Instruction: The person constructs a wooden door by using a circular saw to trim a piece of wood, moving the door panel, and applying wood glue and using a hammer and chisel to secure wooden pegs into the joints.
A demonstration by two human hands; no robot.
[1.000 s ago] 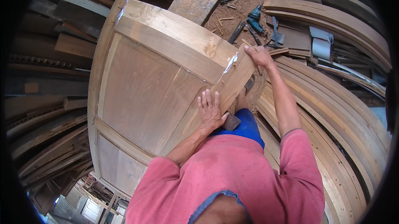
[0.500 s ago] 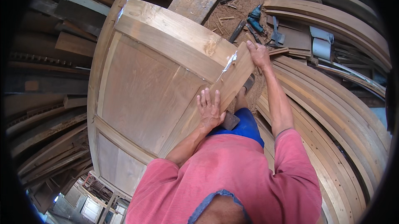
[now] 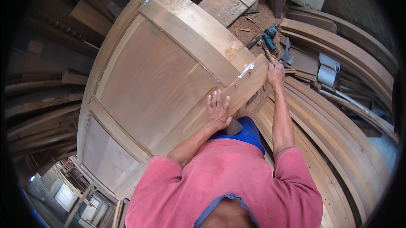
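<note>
A large unfinished wooden panel door (image 3: pixel 156 63) lies tilted in front of me, its near edge against my lap. My left hand (image 3: pixel 218 110) rests flat on its side rail, fingers spread. White glue-like smears (image 3: pixel 246 72) mark the corner joint close by, and a small peg stub stands beside them. Just off the door's right corner, my right hand (image 3: pixel 276 75) is closed, seemingly around the tan handle (image 3: pixel 269 54) of a slim tool; its fingers are partly hidden. A dark rectangular block (image 3: pixel 233 127) shows beside my left wrist, above my blue shorts.
A teal power drill (image 3: pixel 270 38) lies on wood shavings beyond the door corner, near a dark tool (image 3: pixel 253 42). Behind it is a rough plank bench (image 3: pixel 226 4). Long boards (image 3: pixel 321 131) are stacked at my right; more timber (image 3: pixel 42 101) fills the left side.
My right hand has come off the door's corner to its right side, where a tan handle now shows at its fingers. My left hand stays on the rail. The whole view has shifted.
</note>
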